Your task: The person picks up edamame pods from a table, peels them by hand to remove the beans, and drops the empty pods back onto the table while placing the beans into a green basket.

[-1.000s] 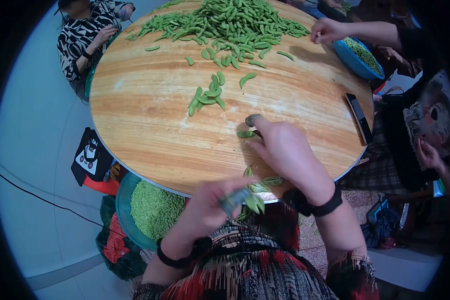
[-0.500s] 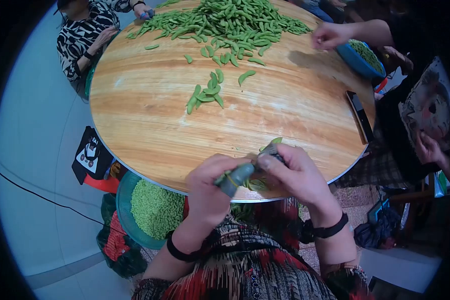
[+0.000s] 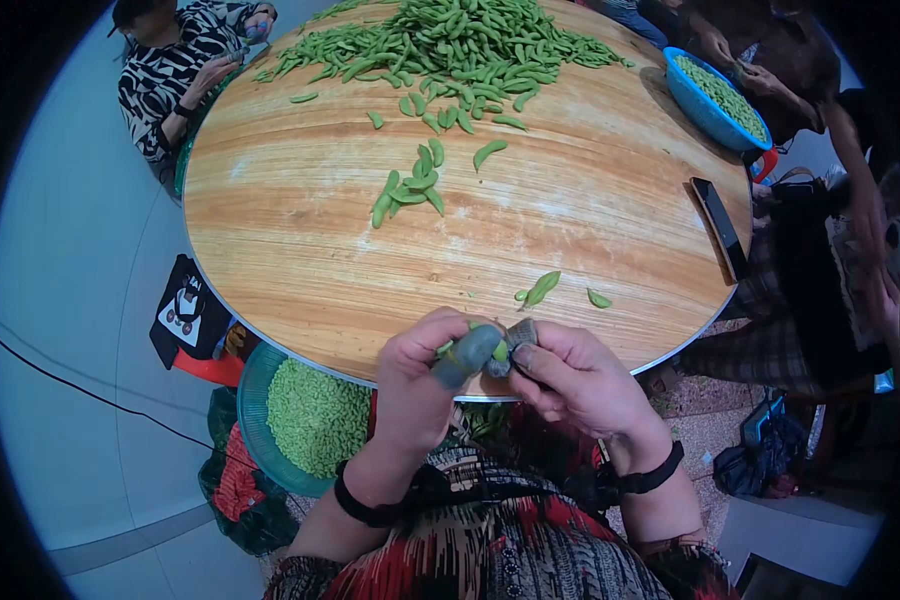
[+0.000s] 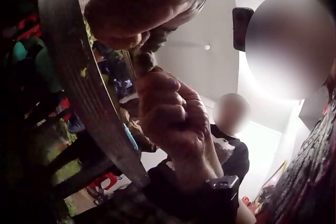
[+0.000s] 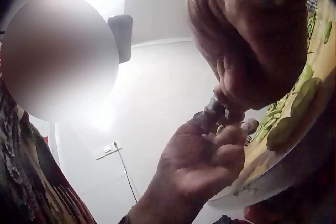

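Note:
Over the near table edge, both hands meet at a green pod (image 3: 500, 351). The left hand (image 3: 420, 375) curls its fingers round the pod, its thumb wrapped in a grey-green cover. With thumb and finger, also covered in grey, the right hand (image 3: 580, 375) pinches at the pod's right end. In the right wrist view the left hand (image 5: 202, 158) touches fingertips with the right hand (image 5: 252, 29). Pods (image 3: 542, 289) and a smaller piece (image 3: 598, 299) lie on the table just beyond the hands. The pod is mostly hidden by fingers.
A heap of pods (image 3: 470, 45) covers the table's far side, with a small cluster (image 3: 410, 190) nearer. A phone (image 3: 717, 230) lies at the right edge. A blue bowl (image 3: 692, 108) stands at the far right; a teal basket (image 3: 253, 420) of shelled beans sits below left. Other people sit around.
The right hand has come back from the table to the left hand. Pods now show on the table beyond them. Another person's hand at the far right has withdrawn from over the table.

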